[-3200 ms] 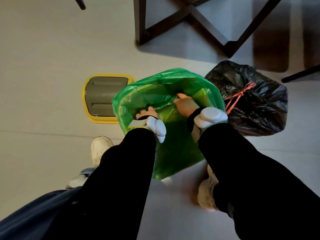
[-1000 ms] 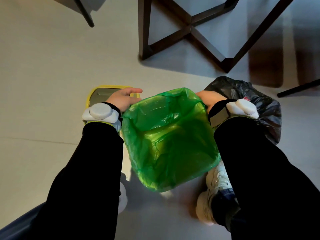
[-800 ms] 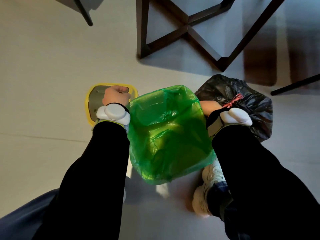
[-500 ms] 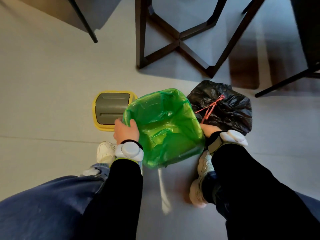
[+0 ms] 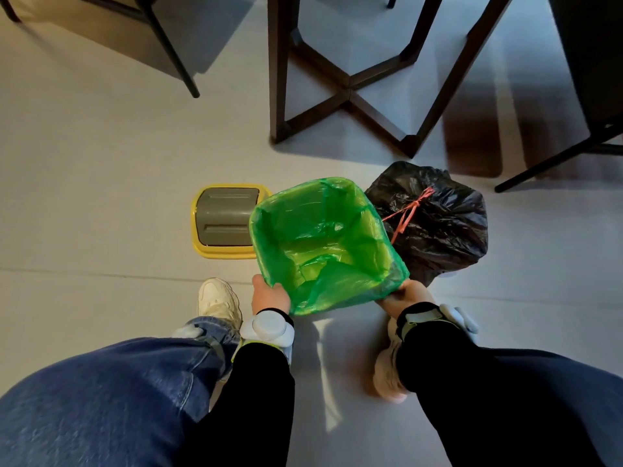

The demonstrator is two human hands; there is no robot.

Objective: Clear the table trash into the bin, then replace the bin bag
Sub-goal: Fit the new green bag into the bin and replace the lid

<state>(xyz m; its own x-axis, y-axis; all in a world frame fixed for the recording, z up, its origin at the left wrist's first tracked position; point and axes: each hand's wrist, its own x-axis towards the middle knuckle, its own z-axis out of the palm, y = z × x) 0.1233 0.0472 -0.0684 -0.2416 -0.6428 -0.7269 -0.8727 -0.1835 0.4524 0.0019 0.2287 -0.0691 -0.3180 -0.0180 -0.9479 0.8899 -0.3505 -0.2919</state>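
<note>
Head view: you look down on the bin (image 5: 394,264), lined with a translucent green bag (image 5: 323,244) that is folded over its squarish rim and crinkled inside. Your left hand (image 5: 269,296) grips the bag's near-left corner; your right hand (image 5: 406,296) pinches its near-right edge. The bin stands on the floor (image 5: 101,197) between a yellow-rimmed grey lid (image 5: 224,219) and a tied black bag (image 5: 438,224), touching it.

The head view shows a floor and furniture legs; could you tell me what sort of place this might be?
Probably a home dining area: dark wooden table legs on a pale tiled floor, a small bin freshly lined with a green bag, and a tied black rubbish bag beside it.
</note>
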